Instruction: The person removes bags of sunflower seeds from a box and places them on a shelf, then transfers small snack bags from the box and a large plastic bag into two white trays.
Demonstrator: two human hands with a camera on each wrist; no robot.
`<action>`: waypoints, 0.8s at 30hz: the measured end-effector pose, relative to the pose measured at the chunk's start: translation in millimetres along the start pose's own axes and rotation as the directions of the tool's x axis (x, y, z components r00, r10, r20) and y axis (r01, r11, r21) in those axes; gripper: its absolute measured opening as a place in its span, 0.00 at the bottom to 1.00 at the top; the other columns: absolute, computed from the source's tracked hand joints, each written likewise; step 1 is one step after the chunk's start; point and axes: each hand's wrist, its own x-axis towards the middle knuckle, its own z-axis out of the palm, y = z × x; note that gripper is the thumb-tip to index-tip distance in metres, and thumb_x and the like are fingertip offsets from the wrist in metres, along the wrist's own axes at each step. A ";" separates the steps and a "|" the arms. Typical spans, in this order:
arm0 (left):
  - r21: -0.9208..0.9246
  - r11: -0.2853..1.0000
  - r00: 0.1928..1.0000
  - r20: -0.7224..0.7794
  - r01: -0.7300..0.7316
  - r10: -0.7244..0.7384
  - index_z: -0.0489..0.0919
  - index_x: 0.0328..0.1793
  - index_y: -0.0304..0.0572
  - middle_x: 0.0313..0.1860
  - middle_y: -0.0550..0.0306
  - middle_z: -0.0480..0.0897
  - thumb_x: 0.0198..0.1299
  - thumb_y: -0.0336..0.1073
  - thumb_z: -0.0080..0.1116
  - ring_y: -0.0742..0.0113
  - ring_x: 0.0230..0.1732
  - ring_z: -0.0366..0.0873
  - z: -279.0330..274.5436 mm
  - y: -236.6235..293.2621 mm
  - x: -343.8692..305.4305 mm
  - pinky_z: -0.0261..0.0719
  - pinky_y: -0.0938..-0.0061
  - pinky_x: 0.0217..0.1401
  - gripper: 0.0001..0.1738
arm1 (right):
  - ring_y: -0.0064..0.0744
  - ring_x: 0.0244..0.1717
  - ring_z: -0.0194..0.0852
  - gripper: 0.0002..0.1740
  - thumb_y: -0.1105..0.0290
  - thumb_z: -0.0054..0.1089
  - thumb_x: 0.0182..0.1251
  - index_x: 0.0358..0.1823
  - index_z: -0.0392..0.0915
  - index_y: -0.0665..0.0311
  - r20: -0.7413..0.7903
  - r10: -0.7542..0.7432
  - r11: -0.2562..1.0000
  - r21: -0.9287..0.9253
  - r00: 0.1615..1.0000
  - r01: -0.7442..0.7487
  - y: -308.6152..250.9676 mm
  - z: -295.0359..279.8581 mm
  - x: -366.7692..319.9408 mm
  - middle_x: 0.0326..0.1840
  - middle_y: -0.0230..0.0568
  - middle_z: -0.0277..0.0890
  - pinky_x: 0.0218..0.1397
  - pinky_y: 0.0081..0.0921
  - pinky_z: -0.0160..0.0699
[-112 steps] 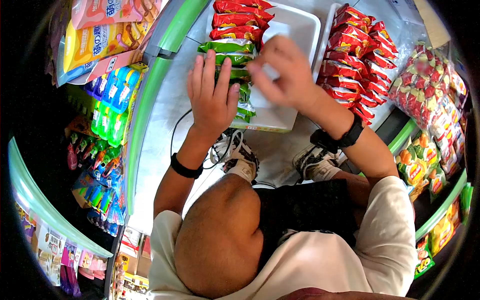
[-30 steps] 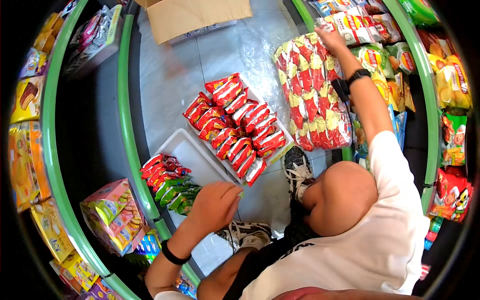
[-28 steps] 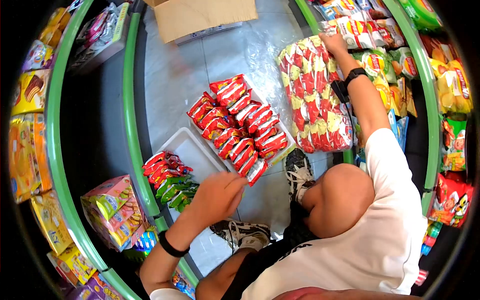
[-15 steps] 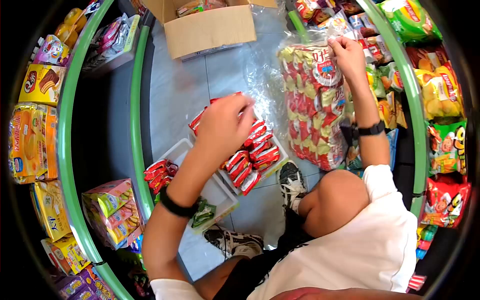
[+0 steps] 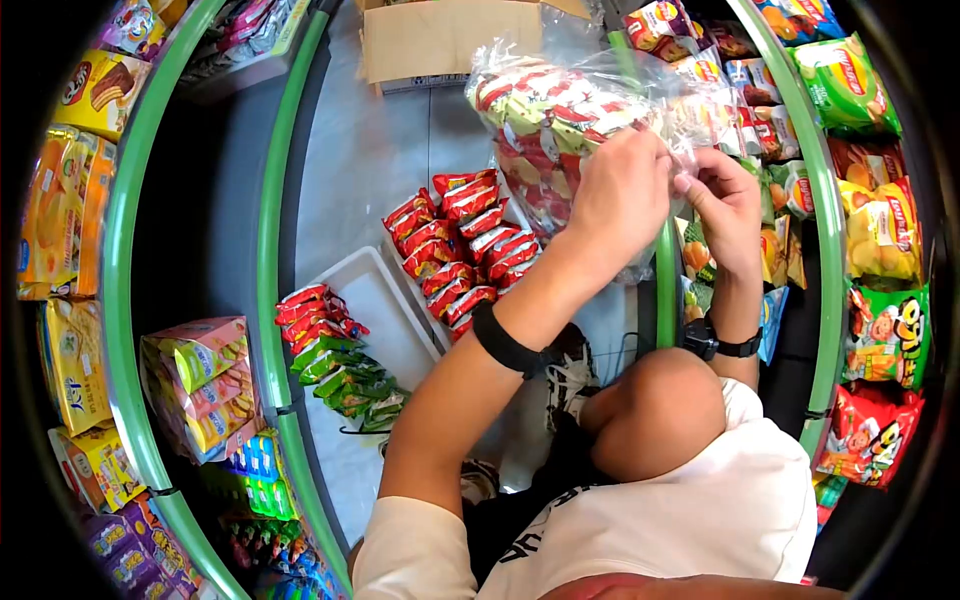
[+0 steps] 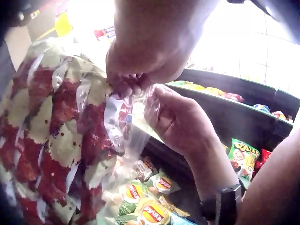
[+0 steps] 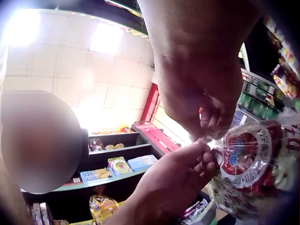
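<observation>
A large clear plastic bag [image 5: 545, 135] full of red and pale-yellow packets is raised and tilted, its loose end toward the person. My left hand [image 5: 625, 188] pinches the gathered plastic. Right beside it my right hand [image 5: 728, 205] pinches the same end between thumb and fingers. In the left wrist view the right hand [image 6: 180, 122] meets the left one at the bag [image 6: 56, 136]. The right wrist view has both sets of fingertips together at the plastic, next to a round red-and-white print on the bag [image 7: 248, 154].
On the floor, one white tray [image 5: 368, 285] carries red packets [image 5: 310, 310] and green packets [image 5: 345, 375]. Beside it, red packets [image 5: 465, 235] stand in two rows in another tray. A cardboard box [image 5: 450, 40] is behind. Green-edged snack shelves [image 5: 270, 200] flank both sides.
My left hand has moved from over the trays to the bag's end on the right. The bag, earlier lying flatter with the right hand at its far end, is now lifted and turned.
</observation>
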 end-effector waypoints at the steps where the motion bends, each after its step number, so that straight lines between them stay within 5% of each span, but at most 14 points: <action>1: -0.001 1.000 1.000 0.000 0.000 0.000 0.82 0.38 0.32 0.35 0.39 0.82 0.58 0.31 0.64 0.40 0.40 0.81 -0.4 0.8 -1.8 0.79 0.55 0.46 0.07 | 0.16 0.37 0.77 0.06 0.79 0.66 0.66 0.43 0.83 0.69 -0.061 -0.009 0.999 0.052 0.998 0.013 9.5 -1.3 1.8 0.38 0.30 0.83 0.43 0.16 0.76; 8: 0.027 0.985 0.985 0.037 -0.168 0.167 0.81 0.41 0.32 0.39 0.42 0.79 0.57 0.30 0.65 0.41 0.43 0.79 5.1 2.5 -7.0 0.79 0.55 0.48 0.09 | 0.18 0.37 0.76 0.06 0.83 0.67 0.63 0.34 0.79 0.66 -0.206 -0.082 0.990 0.097 0.975 0.104 -1.5 12.8 -0.5 0.35 0.31 0.81 0.43 0.17 0.75; 12: -0.063 0.993 0.994 0.037 -0.100 0.102 0.82 0.38 0.33 0.34 0.44 0.80 0.58 0.29 0.63 0.43 0.38 0.81 4.1 -5.6 -7.6 0.79 0.57 0.44 0.06 | 0.18 0.43 0.75 0.11 0.86 0.69 0.59 0.34 0.75 0.64 -0.103 -0.177 0.980 0.073 0.979 0.185 5.3 3.6 3.8 0.40 0.30 0.76 0.47 0.17 0.75; 15: -0.141 0.989 0.998 0.022 -0.051 0.055 0.83 0.38 0.33 0.32 0.44 0.82 0.58 0.29 0.63 0.45 0.36 0.83 -1.1 -12.1 -5.4 0.80 0.61 0.42 0.05 | 0.19 0.51 0.72 0.13 0.85 0.69 0.59 0.39 0.74 0.63 0.011 -0.081 0.993 0.091 0.997 0.079 11.1 -1.3 7.0 0.53 0.32 0.72 0.55 0.20 0.74; 18: -0.214 0.974 0.997 0.034 0.072 -0.066 0.83 0.36 0.33 0.31 0.42 0.84 0.57 0.28 0.64 0.42 0.35 0.84 -2.3 -14.2 -4.6 0.81 0.58 0.42 0.05 | 0.21 0.51 0.72 0.14 0.84 0.69 0.58 0.39 0.74 0.62 0.045 -0.052 0.997 -0.048 0.998 0.054 8.4 -0.8 10.1 0.54 0.32 0.72 0.55 0.21 0.74; 20: -0.303 0.895 0.944 0.143 0.328 -0.297 0.85 0.42 0.32 0.32 0.44 0.87 0.61 0.30 0.64 0.58 0.34 0.87 -4.6 -17.0 -1.8 0.81 0.68 0.41 0.08 | 0.21 0.46 0.75 0.13 0.81 0.70 0.56 0.39 0.74 0.65 0.044 -0.103 0.980 -0.165 0.994 0.109 6.5 6.4 13.4 0.48 0.32 0.76 0.51 0.21 0.76; 22: -0.251 0.928 0.959 0.130 0.276 -0.250 0.85 0.43 0.31 0.32 0.45 0.87 0.62 0.30 0.63 0.63 0.35 0.87 -7.6 -18.9 -0.3 0.82 0.69 0.42 0.08 | 0.21 0.38 0.76 0.11 0.79 0.69 0.57 0.38 0.76 0.68 -0.031 -0.094 0.853 -0.518 0.995 0.065 1.6 14.9 15.2 0.36 0.31 0.79 0.44 0.23 0.77; 24: -0.141 0.960 0.969 0.070 0.244 -0.236 0.85 0.43 0.31 0.32 0.46 0.88 0.63 0.31 0.61 0.65 0.36 0.87 -12.1 -15.5 2.8 0.82 0.70 0.42 0.09 | 0.20 0.30 0.75 0.08 0.78 0.67 0.58 0.37 0.78 0.71 -0.020 -0.176 0.844 -0.517 0.984 0.140 13.5 13.8 16.2 0.26 0.32 0.78 0.38 0.23 0.77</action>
